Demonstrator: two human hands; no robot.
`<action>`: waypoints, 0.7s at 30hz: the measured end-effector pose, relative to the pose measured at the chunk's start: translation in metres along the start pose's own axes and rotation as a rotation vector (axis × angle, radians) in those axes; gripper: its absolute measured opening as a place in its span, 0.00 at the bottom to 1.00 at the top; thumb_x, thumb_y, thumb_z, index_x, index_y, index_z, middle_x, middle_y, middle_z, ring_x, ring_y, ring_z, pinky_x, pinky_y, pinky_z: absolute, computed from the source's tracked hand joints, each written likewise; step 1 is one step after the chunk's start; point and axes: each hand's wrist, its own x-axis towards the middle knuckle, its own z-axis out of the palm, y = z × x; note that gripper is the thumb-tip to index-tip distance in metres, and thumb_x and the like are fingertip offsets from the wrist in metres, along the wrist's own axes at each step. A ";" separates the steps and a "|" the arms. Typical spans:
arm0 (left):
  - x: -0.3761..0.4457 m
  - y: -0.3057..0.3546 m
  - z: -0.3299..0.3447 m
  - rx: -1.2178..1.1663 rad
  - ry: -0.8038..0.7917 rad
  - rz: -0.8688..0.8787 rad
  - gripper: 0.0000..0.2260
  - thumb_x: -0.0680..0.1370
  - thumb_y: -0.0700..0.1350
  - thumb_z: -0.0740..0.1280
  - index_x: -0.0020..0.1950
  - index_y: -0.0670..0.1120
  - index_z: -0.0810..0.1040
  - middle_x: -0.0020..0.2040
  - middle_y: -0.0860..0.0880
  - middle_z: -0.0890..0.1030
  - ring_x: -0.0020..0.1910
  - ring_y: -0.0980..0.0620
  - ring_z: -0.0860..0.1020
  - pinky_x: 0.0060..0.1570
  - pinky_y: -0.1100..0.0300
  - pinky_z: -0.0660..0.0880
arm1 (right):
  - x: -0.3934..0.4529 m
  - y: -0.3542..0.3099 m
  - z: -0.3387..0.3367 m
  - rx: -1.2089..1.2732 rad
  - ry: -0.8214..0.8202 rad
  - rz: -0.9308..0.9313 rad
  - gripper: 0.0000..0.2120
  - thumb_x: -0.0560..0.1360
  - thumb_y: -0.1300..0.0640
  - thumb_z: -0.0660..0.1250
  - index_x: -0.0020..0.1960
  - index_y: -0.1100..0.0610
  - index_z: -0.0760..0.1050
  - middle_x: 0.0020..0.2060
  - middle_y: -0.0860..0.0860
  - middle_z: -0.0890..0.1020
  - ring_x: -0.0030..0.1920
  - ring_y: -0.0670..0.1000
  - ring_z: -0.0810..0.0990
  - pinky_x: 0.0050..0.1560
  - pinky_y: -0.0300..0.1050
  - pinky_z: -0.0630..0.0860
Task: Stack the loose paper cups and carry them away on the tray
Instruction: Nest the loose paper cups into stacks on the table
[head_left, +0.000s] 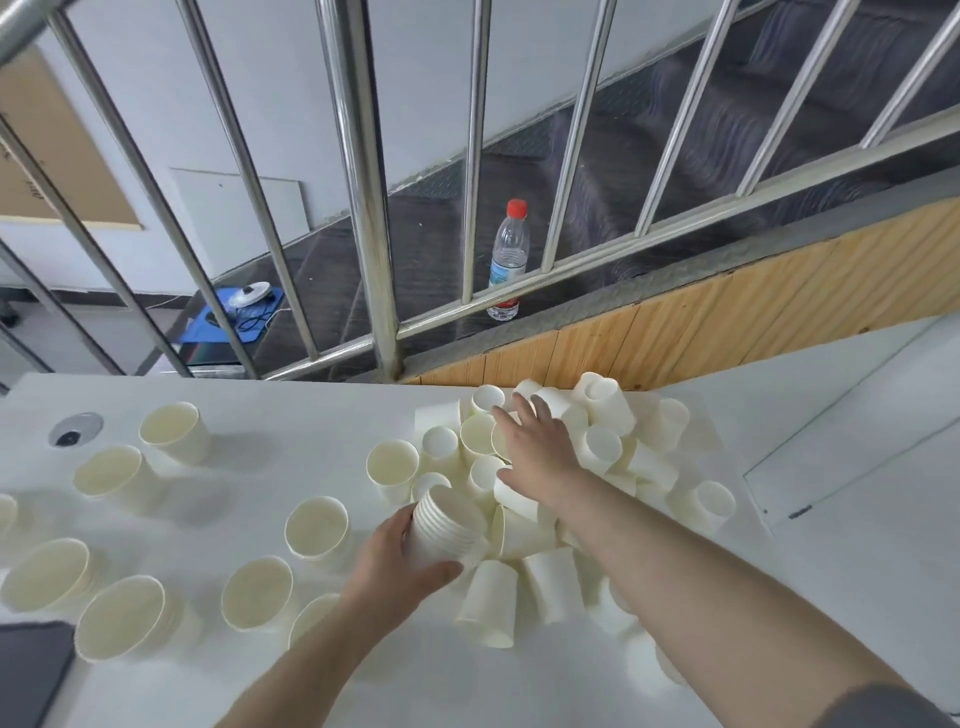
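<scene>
Stacking step: left hand (400, 561) gripped the stack (447, 530); right hand (535, 447), fingers spread, reached into the pile (613, 447). Next, probably, one cup must be pinched.

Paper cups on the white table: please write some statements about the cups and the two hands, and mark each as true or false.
1. The left hand holds a stack of nested cups. True.
2. The right hand holds a water bottle. False: it reaches with spread fingers over the pile of loose cups; the bottle stands behind the railing.
3. All cups stand upright. False: many in the pile lie on their sides.
4. Several upright cups stand left of the pile. True.
</scene>
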 end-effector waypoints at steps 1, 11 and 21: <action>0.001 -0.001 0.001 -0.007 0.010 -0.011 0.25 0.64 0.46 0.78 0.58 0.57 0.74 0.49 0.56 0.81 0.47 0.60 0.79 0.43 0.65 0.74 | 0.004 0.002 0.004 -0.001 -0.020 -0.008 0.38 0.72 0.51 0.70 0.76 0.51 0.53 0.76 0.55 0.53 0.75 0.61 0.51 0.65 0.56 0.68; 0.013 -0.010 0.007 0.030 0.085 -0.042 0.31 0.59 0.55 0.76 0.61 0.56 0.73 0.52 0.55 0.80 0.51 0.56 0.79 0.50 0.54 0.78 | -0.009 -0.001 -0.012 0.676 0.352 0.055 0.26 0.73 0.51 0.66 0.70 0.51 0.67 0.65 0.49 0.69 0.66 0.50 0.66 0.58 0.43 0.69; 0.010 0.004 0.013 0.005 0.076 0.018 0.25 0.65 0.47 0.79 0.59 0.55 0.75 0.48 0.54 0.82 0.46 0.58 0.80 0.44 0.62 0.75 | -0.067 -0.049 -0.014 1.010 -0.072 -0.048 0.24 0.79 0.43 0.60 0.72 0.49 0.64 0.70 0.48 0.66 0.70 0.45 0.64 0.69 0.41 0.61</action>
